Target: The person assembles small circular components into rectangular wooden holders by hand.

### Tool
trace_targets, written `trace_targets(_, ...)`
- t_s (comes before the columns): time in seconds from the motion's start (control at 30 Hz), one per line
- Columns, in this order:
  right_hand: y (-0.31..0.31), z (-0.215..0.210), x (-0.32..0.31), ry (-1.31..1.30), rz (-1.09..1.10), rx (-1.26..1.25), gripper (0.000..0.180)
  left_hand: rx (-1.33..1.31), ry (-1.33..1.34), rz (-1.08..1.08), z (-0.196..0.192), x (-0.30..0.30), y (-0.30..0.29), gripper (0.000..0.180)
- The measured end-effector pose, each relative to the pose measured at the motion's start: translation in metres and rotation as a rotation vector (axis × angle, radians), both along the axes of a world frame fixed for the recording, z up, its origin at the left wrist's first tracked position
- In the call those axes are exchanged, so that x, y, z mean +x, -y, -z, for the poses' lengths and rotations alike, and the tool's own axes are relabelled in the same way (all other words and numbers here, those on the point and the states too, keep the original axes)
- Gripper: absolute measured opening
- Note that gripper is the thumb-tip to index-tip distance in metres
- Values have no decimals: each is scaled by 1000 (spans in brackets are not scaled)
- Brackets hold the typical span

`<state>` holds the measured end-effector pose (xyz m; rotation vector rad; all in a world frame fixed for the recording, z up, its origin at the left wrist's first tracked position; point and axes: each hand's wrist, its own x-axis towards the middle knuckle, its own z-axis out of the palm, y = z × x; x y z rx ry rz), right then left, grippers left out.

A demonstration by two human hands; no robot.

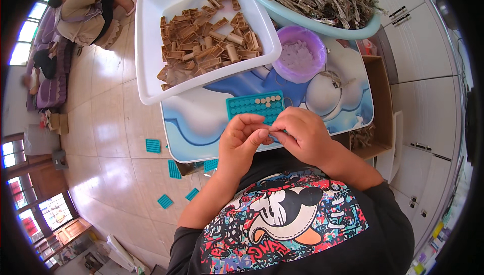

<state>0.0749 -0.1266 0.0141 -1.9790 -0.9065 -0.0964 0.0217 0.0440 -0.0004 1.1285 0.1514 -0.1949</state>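
My left hand point(240, 143) and my right hand point(301, 134) meet above the near edge of a small low table. The right thumb and fingers are pinched together, and the left fingers are curled with the thumb beside the right fingertips. Whatever lies between the fingertips is too small and hidden to name. Just beyond them rests a teal tray point(241, 109) with rows of round wells. Several beige discs point(268, 100) fill wells at its far right, while the hands cover part of its near side.
A white bin point(146, 68) of brown plastic pieces point(201, 43) overlaps the table's point(186, 123) far left. Right of it stand a purple-lined tub point(322, 53) of whitish pieces and a basin point(282, 15) of tangled parts. Teal trays point(165, 201) lie on the floor; a person point(83, 15) sits far left.
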Motion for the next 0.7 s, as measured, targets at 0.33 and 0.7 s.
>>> trace_targets(0.33, -11, -10, 29, 448, 148, 76, 17, 453, 153, 552, -46, 3, -6, 44)
trace_targets(0.7, 11, -13, 39, -756, -224, 891, 13, 1288, 294, -46, -72, 125, -102, 22)
